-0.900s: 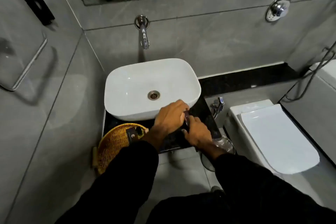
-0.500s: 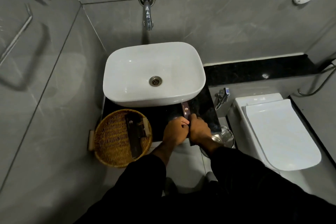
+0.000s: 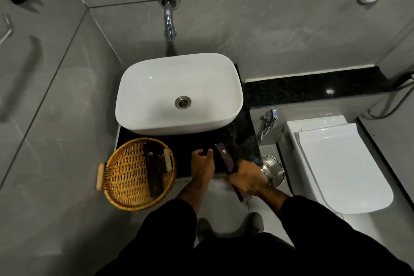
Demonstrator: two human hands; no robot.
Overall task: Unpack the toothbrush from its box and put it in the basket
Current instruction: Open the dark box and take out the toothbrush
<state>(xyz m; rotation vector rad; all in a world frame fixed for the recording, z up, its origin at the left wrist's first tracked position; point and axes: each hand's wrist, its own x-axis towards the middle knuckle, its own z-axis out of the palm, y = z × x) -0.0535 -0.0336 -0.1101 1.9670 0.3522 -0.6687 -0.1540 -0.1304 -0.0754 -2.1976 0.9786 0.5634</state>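
Two hands at the counter edge, and only one has work. The right hand (image 3: 247, 178) is clenched around the lower part of the box (image 3: 225, 159), a long dark carton that slants up and away from the fist, its top end with the small logo over the black counter (image 3: 186, 141). The left hand (image 3: 201, 163) rests just beside it, fingers loosely curled, gripping nothing I can make out. No toothbrush on show, so my read is it sits inside that carton, and the opening step is the one in hand. To do it well, bring the left fingers to the logo end, pinch the flap and peel it back while the right keeps the body from twisting; a hard squeeze mid-carton would pinch the contents and jam the slide-out. Tip the open end slightly down toward the left palm and let the brush come by its handle. Basket (image 3: 137, 173) waits just left, on the counter's corner, already holding other dark packs, so the carry is short. Sink (image 3: 179, 94) sits behind, clear of the action.
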